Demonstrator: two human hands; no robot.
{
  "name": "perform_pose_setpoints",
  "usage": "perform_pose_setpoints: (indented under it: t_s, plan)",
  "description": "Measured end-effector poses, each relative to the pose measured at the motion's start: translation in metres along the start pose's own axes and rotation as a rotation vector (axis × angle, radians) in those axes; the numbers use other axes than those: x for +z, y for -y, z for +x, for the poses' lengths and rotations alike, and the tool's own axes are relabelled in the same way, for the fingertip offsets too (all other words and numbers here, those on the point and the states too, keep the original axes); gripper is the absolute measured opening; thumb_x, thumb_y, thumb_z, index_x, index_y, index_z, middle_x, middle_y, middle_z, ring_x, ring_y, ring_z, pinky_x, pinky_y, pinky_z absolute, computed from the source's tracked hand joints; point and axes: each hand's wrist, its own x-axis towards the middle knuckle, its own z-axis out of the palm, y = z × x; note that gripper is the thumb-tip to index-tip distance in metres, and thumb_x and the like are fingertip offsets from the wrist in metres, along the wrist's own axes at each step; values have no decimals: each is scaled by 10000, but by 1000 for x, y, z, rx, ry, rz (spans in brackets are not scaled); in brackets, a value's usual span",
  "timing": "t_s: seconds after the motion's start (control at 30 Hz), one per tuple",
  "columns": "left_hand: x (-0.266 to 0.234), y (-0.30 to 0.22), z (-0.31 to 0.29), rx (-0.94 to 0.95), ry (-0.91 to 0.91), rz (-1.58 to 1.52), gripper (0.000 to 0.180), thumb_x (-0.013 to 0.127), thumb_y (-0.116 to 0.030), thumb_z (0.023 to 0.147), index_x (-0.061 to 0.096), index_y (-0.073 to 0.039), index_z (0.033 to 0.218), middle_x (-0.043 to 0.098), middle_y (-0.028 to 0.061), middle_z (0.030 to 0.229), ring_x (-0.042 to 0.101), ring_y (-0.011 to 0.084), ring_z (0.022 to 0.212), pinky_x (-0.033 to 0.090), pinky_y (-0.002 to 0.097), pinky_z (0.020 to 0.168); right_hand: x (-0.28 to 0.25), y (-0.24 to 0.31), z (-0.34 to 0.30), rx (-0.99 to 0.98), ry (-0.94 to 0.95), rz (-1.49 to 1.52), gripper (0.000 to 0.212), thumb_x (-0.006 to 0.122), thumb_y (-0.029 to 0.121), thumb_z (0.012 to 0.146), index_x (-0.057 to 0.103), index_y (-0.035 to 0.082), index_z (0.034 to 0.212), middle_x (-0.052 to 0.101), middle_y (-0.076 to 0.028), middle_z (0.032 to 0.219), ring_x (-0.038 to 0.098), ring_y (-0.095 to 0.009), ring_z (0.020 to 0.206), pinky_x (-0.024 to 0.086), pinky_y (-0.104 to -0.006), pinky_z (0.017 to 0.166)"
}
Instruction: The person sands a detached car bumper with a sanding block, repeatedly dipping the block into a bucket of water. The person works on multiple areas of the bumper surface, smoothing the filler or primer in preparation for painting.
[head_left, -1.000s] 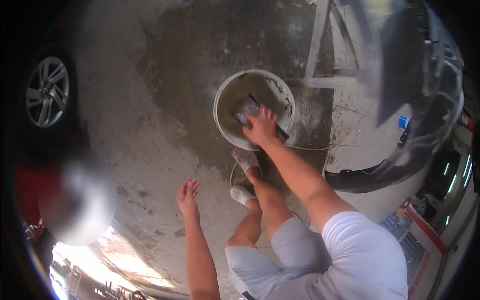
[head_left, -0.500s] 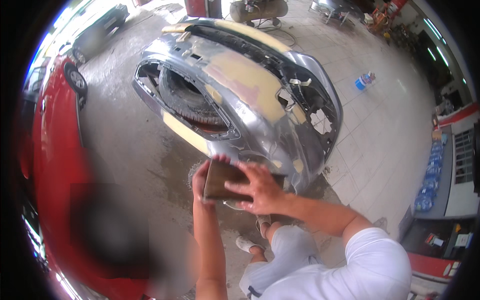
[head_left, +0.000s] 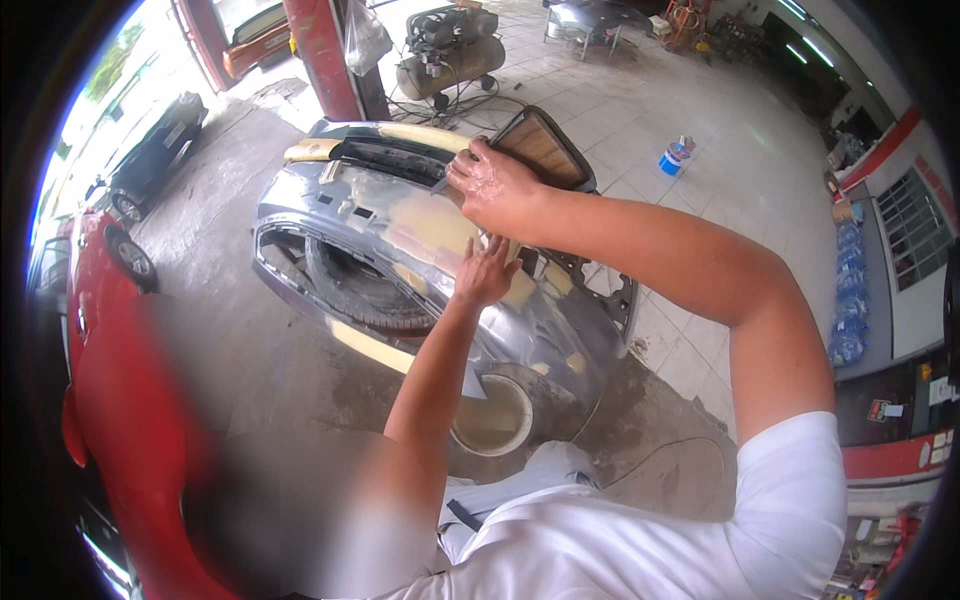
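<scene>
A grey car bumper [head_left: 560,330] with tan filler patches stretches across the middle. My left hand [head_left: 485,272] lies over its patched upper surface, fingers spread, holding nothing. Farther off, my right hand [head_left: 490,190] is wet and closed beside a rectangular brown thing with a dark rim [head_left: 548,150]. It appears to grip this tilted piece by its near side, though the fingers are partly hidden. A thin grey edge shows by its fingertips; what it belongs to is unclear. Through the bumper's opening a tire [head_left: 370,300] is visible.
A round bucket [head_left: 528,425] of murky liquid stands below my left forearm. A red car [head_left: 130,400] flanks the left side. Beyond the bumper are a red post [head_left: 325,60] and an air compressor [head_left: 450,65]. A blue bucket [head_left: 671,160] stands right on the tiles.
Both hands have moved from the bumper's near end to over its middle and far side. My left hand has let go of the brown piece. The view has tilted up.
</scene>
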Motion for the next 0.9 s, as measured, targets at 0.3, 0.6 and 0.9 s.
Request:
perform_pose_setpoints:
  t_s: [0.3, 0.6, 0.9]
  plan:
    - [-54, 200, 84, 26, 318, 229, 784, 269, -633, 1090, 155, -164, 1708, 182, 43, 1775, 95, 252, 1645, 40, 546, 1325, 8, -17, 26, 535, 113, 245, 335, 631, 172, 926, 791, 170, 1220, 505, -177, 1590, 474, -326, 1439, 348, -506, 1149]
    - [-62, 156, 87, -178, 423, 261, 1095, 208, -848, 981, 72, -22, 1687, 43, 238, 1757, -24, 414, 1629, -30, 628, 1284, -75, 73, -98, 1481, 350, 657, 657, 926, 299, 715, 745, 241, 1344, 431, -168, 1626, 456, -365, 1435, 377, -570, 1147]
    - [-21, 28, -32, 873, 660, -279, 833, 411, -637, 1061, 222, -122, 1688, 207, 136, 1757, 160, 290, 1632, 116, 485, 1331, -113, 271, -152, 1959, 367, 795, 713, 961, 366, 673, 744, 246, 1341, 513, -193, 1560, 514, -379, 1397, 421, -551, 1150]
